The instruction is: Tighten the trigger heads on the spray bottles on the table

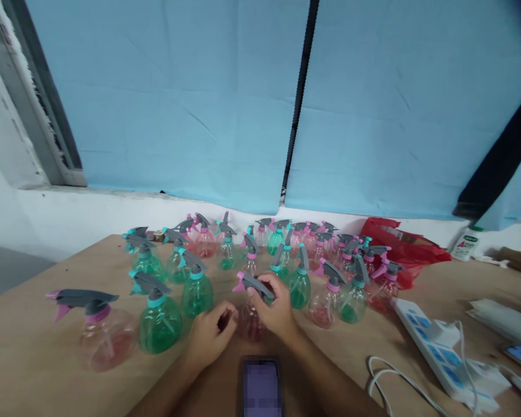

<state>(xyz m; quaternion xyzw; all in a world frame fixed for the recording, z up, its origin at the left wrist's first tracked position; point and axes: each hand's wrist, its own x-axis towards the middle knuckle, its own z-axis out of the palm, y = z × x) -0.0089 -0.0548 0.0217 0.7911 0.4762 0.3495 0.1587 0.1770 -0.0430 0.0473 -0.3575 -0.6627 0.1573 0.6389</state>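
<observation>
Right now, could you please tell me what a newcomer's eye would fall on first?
Probably the blue sheets across the upper view. Below, green and pink spray bottles crowd the table, the right grip holding one pink-nozzled bottle near the center. A red bag lies toward the back right.

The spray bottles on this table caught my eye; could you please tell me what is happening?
A person's right hand grips the grey plastic trigger head of a round, see-through reddish spray bottle on the brown wooden table. The curled left hand is close beside it; whether it touches is unclear. Similar green and reddish bottles stand nearby.
</observation>
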